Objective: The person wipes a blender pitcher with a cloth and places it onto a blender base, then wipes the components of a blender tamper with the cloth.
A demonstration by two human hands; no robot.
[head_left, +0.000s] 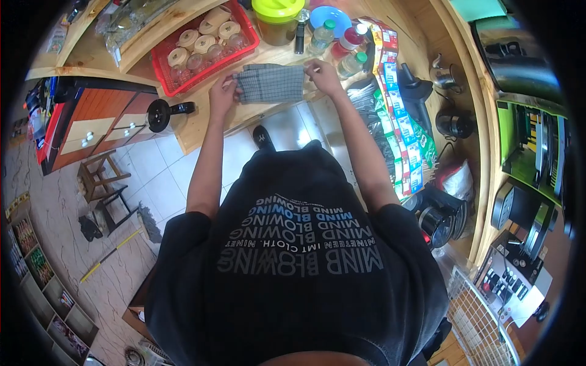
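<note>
A grey checked cloth (pixel 271 83), folded into a rectangle, is stretched between my two hands at the edge of the wooden counter (pixel 249 112). My left hand (pixel 224 91) pinches its left end, fingers closed on the fabric. At the upper right corner, my right hand (pixel 322 75) has thumb and fingers together on the cloth's edge. Just behind the cloth is a red plastic basket (pixel 170 89) with several cream-lidded jars (pixel 206 44). Beyond the right hand stand green-capped bottles (pixel 321 38) and a bottle of red liquid (pixel 348 41).
A tub with a yellow-green lid (pixel 278 8) and a blue plate (pixel 330 20) sit at the back. Strips of sachets (pixel 397 116) hang at the right. A black pan (pixel 159 115) is left of the counter, and a wooden stool (pixel 101 175) stands on the floor.
</note>
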